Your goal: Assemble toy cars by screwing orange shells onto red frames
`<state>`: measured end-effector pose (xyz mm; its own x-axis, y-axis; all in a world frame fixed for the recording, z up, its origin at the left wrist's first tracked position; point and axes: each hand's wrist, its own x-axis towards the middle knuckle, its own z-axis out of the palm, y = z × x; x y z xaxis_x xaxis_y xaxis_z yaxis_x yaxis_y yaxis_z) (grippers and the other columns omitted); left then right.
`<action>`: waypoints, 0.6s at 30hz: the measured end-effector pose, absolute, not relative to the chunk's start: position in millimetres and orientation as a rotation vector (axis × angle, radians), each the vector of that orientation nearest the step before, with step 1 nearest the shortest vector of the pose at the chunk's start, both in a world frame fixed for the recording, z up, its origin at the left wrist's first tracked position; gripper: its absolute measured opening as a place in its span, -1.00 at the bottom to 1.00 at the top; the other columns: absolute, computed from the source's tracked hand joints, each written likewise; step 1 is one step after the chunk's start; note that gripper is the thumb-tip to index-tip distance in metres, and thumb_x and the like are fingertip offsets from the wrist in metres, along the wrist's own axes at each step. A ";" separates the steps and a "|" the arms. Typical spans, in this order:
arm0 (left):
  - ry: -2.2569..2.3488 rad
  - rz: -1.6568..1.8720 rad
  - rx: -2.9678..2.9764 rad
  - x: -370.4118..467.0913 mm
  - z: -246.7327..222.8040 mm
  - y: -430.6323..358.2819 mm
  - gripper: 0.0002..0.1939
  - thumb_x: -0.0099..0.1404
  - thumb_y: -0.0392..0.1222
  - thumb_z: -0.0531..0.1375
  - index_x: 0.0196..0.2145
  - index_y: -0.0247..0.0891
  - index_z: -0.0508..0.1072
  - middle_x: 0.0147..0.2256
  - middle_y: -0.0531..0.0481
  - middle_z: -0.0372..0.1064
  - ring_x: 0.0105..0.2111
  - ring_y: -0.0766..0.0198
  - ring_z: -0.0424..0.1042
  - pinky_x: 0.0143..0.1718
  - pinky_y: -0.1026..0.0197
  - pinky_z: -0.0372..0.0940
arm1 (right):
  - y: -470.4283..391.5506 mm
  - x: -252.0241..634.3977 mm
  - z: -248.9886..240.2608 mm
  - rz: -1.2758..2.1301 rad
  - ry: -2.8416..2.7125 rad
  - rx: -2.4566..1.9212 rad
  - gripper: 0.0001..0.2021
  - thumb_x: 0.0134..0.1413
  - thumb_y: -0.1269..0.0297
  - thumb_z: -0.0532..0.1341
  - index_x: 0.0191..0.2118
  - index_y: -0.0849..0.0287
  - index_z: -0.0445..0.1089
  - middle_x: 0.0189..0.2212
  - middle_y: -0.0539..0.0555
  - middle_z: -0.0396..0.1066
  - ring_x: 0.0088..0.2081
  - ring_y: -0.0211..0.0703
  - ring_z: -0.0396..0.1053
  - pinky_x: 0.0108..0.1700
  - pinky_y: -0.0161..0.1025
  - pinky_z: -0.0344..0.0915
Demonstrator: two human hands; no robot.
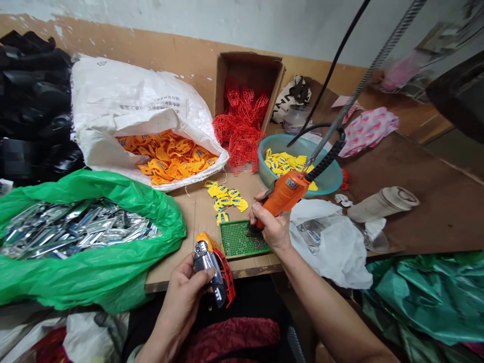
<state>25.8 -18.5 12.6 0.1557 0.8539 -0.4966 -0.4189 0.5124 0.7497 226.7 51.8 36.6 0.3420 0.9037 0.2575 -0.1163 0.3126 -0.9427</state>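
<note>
My left hand (189,282) grips a toy car (212,267) with an orange top, a silver and black body and a red frame along its right side, held just off the table's front edge. My right hand (274,224) is wrapped round an orange electric screwdriver (285,194) that hangs from a coiled spring and a black cable. Its dark tip points down at a green tray (238,237) with a grid of holes and small screws heaped at the right. Behind the tray lie several yellow pieces (227,198) on the cardboard.
Around the table (162,285) are a green bag (166,212) of silver parts, a white sack (143,91) of orange pieces, a box (226,70) of red frames, a teal bowl (328,179) of yellow pieces, a white plastic bag (340,252) and a cylindrical container (385,203).
</note>
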 end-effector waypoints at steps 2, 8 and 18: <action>1.055 0.951 0.507 25.2 12.1 -17.6 -0.62 -0.09 -0.18 0.49 -0.28 -0.30 0.56 -0.47 -0.01 0.52 -0.52 0.27 0.44 -0.50 0.31 0.34 | 51.8 226.6 37.4 0.838 -0.973 -1.019 -0.77 -0.01 0.25 0.33 -0.24 0.09 0.30 -0.67 -0.19 0.28 -0.67 -0.26 0.27 -0.51 -0.23 0.31; 1.079 0.962 0.499 25.7 11.4 -17.9 -0.59 -0.09 -0.18 0.48 -0.24 -0.29 0.57 -0.46 -0.01 0.53 -0.52 0.27 0.44 -0.50 0.31 0.33 | 49.4 226.8 37.1 0.847 -0.995 -1.028 -0.75 0.00 0.20 0.33 -0.23 0.09 0.29 -0.68 -0.19 0.25 -0.67 -0.25 0.27 -0.51 -0.21 0.32; 1.041 0.902 0.517 22.8 6.0 -14.2 -0.58 -0.06 -0.17 0.48 -0.21 -0.31 0.55 -0.40 -0.03 0.55 -0.50 0.27 0.45 -0.47 0.27 0.37 | 46.8 224.5 35.8 0.840 -0.992 -0.994 -0.78 0.01 0.23 0.33 -0.23 0.11 0.32 -0.67 -0.18 0.30 -0.68 -0.28 0.28 -0.54 -0.25 0.29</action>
